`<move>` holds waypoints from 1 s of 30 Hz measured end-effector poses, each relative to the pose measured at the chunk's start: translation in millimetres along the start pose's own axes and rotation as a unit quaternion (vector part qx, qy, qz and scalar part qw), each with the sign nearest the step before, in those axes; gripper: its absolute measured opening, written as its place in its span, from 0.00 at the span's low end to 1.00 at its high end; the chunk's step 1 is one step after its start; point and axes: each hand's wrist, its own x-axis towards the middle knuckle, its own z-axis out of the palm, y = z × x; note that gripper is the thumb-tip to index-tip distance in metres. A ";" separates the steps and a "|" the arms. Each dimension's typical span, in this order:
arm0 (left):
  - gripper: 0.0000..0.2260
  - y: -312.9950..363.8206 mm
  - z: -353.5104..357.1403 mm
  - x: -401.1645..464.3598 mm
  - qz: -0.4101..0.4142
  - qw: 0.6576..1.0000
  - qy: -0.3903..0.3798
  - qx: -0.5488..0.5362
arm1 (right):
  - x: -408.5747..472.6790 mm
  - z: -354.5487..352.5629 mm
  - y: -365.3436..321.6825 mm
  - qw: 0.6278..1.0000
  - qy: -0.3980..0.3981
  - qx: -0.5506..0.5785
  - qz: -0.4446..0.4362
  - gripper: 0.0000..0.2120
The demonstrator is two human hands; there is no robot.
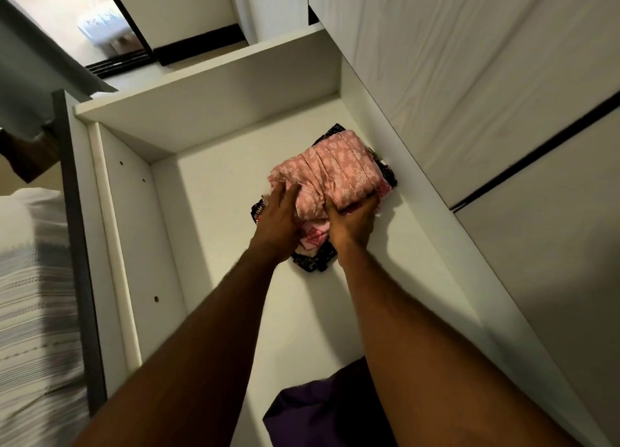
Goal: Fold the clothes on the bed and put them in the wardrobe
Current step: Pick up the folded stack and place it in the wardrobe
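A folded pink garment with a white flower print (339, 173) lies on top of a small stack inside the white wardrobe compartment (214, 191). Under it sit a pale pink piece (313, 240) and a dark patterned garment (312, 262). My left hand (278, 218) grips the near left edge of the pink garment, fingers tucked beneath it. My right hand (352, 221) holds the near right edge, fingers curled under the fold. Both forearms reach in from the bottom of the view.
The stack rests against the compartment's right wall (419, 191). A purple cloth (322, 409) lies on the same shelf near me. White wardrobe doors (486, 77) stand at the right. A bed with striped white bedding (30, 295) is at the left, behind a grey door edge (77, 245).
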 end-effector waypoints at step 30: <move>0.25 -119.8 -202.4 -324.4 0.011 0.994 -0.059 0.091 | -465.5 3.7 -48.4 0.881 -0.211 -0.237 -0.351 0.21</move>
